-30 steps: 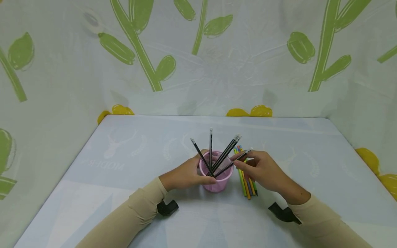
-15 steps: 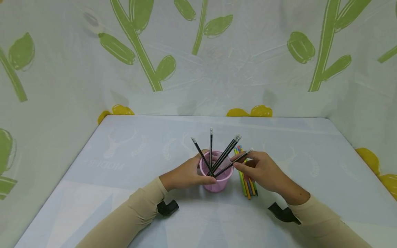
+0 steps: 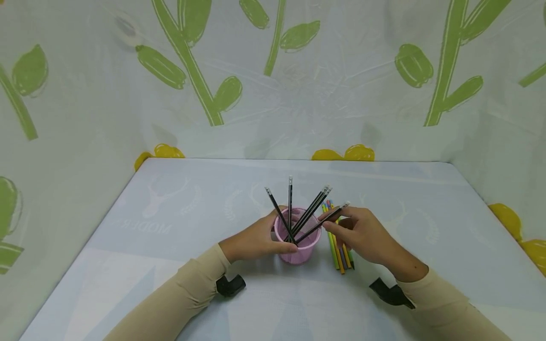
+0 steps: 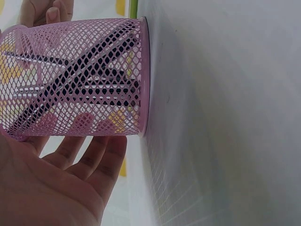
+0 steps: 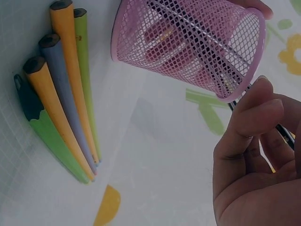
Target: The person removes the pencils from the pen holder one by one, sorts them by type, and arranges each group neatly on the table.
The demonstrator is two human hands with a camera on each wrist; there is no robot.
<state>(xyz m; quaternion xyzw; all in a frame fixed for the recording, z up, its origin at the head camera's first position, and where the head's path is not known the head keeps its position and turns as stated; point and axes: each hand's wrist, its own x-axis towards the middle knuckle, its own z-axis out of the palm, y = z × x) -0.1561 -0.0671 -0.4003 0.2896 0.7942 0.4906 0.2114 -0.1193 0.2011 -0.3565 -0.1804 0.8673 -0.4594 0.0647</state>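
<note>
Fingers of the right hand (image 3: pixel 360 234), in the head view, pinch a black pencil (image 3: pixel 311 231) leaning in the pink cup (image 3: pixel 295 258), beside other black pencils (image 3: pixel 311 209). Left wrist: the left hand (image 4: pixel 68 179) grips the cup on the desk (image 4: pixel 225 141). Right wrist: five colored pencils (image 5: pixel 67 95) lie beside the cup.

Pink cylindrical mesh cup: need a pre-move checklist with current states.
1. Pink cylindrical mesh cup upright: ok.
2. Left hand gripping it: ok, fingers around the wall.
3. Right hand pinching one slim black pencil: ok.
4. That pencil clear of the cup: not ok, lower end inside.
5. Its lower end touching the cup's bottom: cannot tell.
6. Coloured wooden pencils apart from the cup, lying on the pale table: ok.
</note>
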